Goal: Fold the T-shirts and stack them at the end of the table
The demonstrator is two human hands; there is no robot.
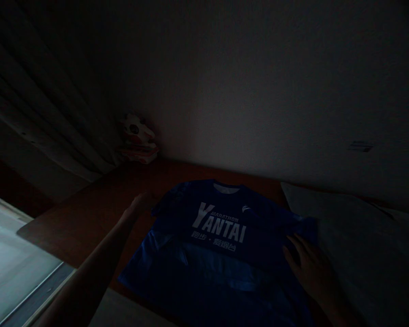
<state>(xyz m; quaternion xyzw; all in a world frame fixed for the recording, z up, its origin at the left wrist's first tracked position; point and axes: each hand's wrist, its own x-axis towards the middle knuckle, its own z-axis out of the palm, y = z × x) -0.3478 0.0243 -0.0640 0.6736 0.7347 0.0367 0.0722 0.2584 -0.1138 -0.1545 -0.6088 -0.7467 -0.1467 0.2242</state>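
A blue T-shirt (221,231) with white "MARATHON YANTAI" lettering lies spread out, front side up, on a reddish-brown wooden surface (88,218). Its collar points toward the wall. My left hand (139,203) is beside the sleeve on the left; its fingers are lost in the dark, and whether it touches the sleeve cannot be made out. On the right, my right hand (306,260) rests by the other sleeve with its fingers apart, the fingertips on or just over the blue cloth.
A white and red figure (138,138) stands in the far left corner beside a curtain (54,104). A pale cloth or pillow (354,236) lies to the right of the shirt. Behind rises a plain wall (241,91). Bright floor shows at lower left (13,259).
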